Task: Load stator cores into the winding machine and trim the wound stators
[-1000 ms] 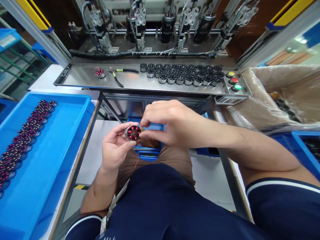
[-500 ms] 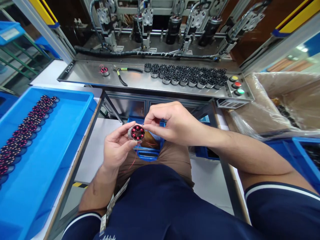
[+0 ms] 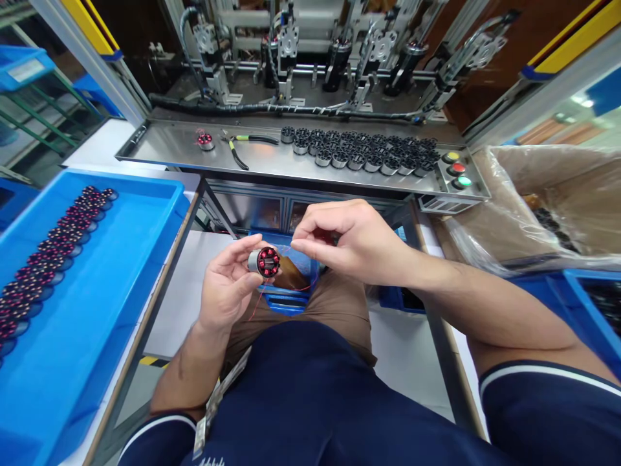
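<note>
Clearly, the left hand (image 3: 226,285) is clamped on a wound motor stator (image 3: 264,261), thumb below and fingers above, with the ring of red coils turned toward the right. This stator is held in front of the lap, and a thin red wire (image 3: 254,307) dangles beneath it. Apart from the stator and just to its right, the right hand (image 3: 292,245) has thumb and forefinger brought together; whether a strand lies between them is too small to tell. A blue bin (image 3: 286,304) sits below both hands.

On the steel ledge (image 3: 167,145) ahead, another wound stator (image 3: 206,144) stands left of the spread pliers (image 3: 232,144), with rows of unwound stators (image 3: 356,160) farther right, near three push buttons (image 3: 456,169). On the left-hand desk (image 3: 99,145), a blue tray (image 3: 121,272) holds slanting rows of red-wound stators (image 3: 53,252).
</note>
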A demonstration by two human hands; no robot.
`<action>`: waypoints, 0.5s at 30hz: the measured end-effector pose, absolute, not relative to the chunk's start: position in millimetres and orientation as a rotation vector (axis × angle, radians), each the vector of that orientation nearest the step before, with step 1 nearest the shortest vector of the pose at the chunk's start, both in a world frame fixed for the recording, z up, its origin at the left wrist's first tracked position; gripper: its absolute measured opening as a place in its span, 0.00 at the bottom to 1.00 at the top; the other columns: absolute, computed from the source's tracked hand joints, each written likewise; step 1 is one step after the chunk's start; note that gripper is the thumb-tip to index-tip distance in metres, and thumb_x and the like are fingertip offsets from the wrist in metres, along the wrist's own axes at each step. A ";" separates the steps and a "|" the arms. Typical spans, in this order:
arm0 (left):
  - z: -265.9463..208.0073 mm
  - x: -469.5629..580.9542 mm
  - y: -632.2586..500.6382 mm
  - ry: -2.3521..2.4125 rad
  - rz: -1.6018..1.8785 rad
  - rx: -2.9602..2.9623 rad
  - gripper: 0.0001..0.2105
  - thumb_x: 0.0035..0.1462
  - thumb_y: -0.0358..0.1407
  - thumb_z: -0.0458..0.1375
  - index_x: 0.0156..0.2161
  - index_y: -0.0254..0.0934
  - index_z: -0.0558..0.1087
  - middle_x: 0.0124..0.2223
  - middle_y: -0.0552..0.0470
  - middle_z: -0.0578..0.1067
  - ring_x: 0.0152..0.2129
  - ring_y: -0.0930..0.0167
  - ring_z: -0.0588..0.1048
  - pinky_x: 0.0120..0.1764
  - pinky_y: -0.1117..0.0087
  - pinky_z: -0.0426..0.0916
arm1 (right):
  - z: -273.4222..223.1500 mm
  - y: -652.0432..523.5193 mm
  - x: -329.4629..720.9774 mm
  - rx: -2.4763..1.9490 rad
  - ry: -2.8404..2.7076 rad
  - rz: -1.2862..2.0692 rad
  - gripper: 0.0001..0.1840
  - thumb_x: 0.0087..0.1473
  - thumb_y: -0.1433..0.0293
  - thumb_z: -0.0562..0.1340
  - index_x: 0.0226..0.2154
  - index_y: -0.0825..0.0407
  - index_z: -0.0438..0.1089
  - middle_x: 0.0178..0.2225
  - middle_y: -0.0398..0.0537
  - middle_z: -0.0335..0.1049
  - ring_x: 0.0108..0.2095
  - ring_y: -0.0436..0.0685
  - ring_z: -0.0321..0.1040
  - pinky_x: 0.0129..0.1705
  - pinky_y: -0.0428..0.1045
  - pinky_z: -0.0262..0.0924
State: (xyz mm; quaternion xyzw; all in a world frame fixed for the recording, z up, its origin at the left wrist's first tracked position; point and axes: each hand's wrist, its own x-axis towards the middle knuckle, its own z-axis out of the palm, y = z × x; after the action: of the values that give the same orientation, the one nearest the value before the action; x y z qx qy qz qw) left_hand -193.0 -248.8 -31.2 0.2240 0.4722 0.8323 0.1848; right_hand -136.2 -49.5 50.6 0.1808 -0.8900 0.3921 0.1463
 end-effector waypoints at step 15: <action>-27.8 -190.3 -247.5 1.321 2.361 0.537 0.17 0.41 0.36 0.75 0.39 0.39 0.80 0.38 0.49 0.82 0.33 0.70 0.81 0.32 0.76 0.77 | 41.5 -55.9 -124.6 0.712 -2.493 0.372 0.16 0.65 0.72 0.54 0.28 0.54 0.71 0.28 0.46 0.68 0.27 0.49 0.61 0.27 0.47 0.52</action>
State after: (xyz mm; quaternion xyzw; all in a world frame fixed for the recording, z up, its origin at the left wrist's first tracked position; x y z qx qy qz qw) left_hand -190.3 -247.5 -27.8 0.1911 0.4701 0.8403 0.1906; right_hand -124.6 -55.9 41.5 0.2626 -0.9196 0.1371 0.2583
